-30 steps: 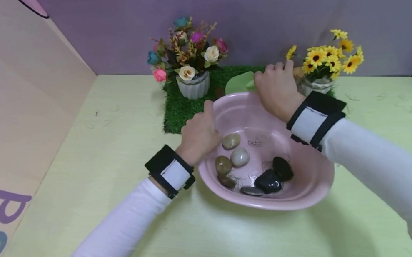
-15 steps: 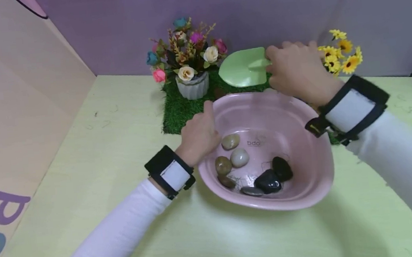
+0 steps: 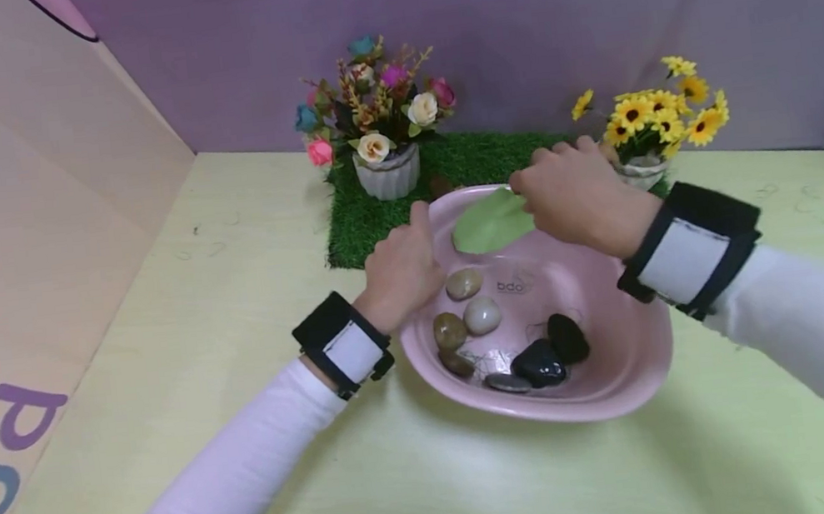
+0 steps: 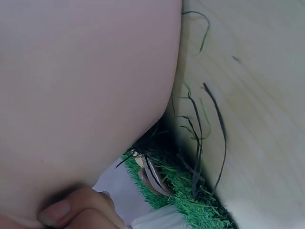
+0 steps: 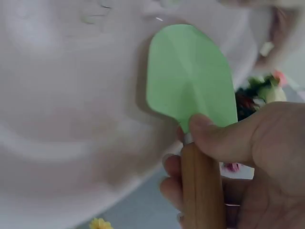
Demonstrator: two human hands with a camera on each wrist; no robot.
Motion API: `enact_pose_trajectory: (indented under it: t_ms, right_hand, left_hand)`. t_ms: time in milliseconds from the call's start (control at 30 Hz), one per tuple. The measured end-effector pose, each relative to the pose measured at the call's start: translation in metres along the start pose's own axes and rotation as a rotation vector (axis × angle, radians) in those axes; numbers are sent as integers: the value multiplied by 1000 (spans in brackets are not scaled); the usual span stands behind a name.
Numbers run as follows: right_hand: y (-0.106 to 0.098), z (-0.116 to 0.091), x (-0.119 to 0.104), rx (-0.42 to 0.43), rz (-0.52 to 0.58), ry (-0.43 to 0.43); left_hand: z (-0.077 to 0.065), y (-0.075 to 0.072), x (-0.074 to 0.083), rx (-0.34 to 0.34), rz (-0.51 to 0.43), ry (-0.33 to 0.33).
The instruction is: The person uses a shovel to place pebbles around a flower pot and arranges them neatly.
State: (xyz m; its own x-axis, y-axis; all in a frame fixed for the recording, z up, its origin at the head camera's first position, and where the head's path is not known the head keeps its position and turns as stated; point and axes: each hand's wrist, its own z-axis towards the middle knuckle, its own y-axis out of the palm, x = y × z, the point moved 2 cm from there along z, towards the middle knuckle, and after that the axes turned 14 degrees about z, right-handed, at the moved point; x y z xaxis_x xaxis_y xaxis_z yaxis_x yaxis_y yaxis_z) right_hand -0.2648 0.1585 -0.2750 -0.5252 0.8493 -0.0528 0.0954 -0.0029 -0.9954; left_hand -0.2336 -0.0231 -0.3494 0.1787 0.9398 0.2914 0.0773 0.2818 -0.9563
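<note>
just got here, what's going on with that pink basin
A person's left hand grips the rim of a pink basin, while the right hand holds a green trowel by its wooden handle, the blade over the basin's inside. Smooth pale, brown and black stones lie in the basin. Two pots of flowers stand behind it.
</note>
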Motion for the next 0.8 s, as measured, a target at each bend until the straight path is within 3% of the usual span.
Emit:
enact_pose_trajectory:
  t_ms: [267,400,800]
  right_hand:
    - [20,0,-10,-107,-34,-32]
    - [24,-1,-12,-105,-37,-53]
    - [26,-3,-4,-177,97,-48]
  left_hand:
    - [0,0,-1,2,-17,18]
    - [0,0,-1,7,5,13]
    - [0,0,0,-1,-5,8]
